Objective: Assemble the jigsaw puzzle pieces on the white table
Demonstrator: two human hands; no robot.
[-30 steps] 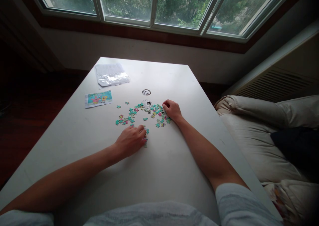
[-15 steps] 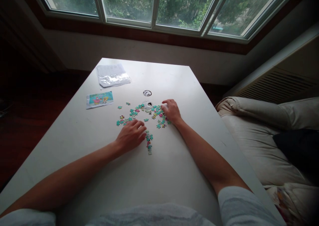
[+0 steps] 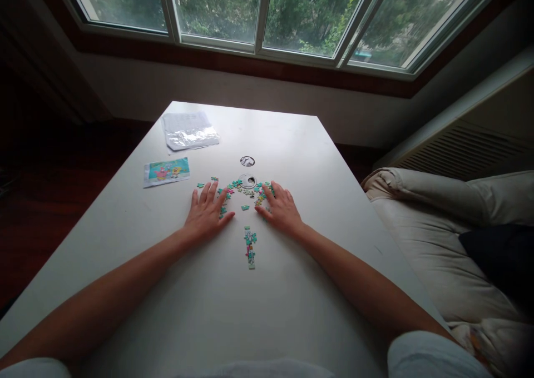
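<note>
Loose jigsaw puzzle pieces (image 3: 236, 184) in teal, yellow and pink lie scattered around a round fitting in the white table. My left hand (image 3: 205, 210) rests with fingers spread over the pieces on the left side, hiding some of them. Over the right part of the pile lies my right hand (image 3: 281, 206), its fingers also spread. Between the hands is a single teal puzzle piece (image 3: 245, 207). Closer to me, a narrow strip of joined puzzle pieces (image 3: 250, 249) lies on the tabletop, touched by neither hand.
A colourful cartoon picture card (image 3: 166, 172) lies at the left, with a clear plastic sleeve of papers (image 3: 191, 131) behind it. Two round fittings, one a metal ring (image 3: 247, 181), sit mid-table. A pale sofa (image 3: 421, 244) stands along the right side.
My left hand has left the joined strip, moving up and left onto the loose pieces, and its fingers have spread. My right hand has flattened and shifted slightly nearer to me.
</note>
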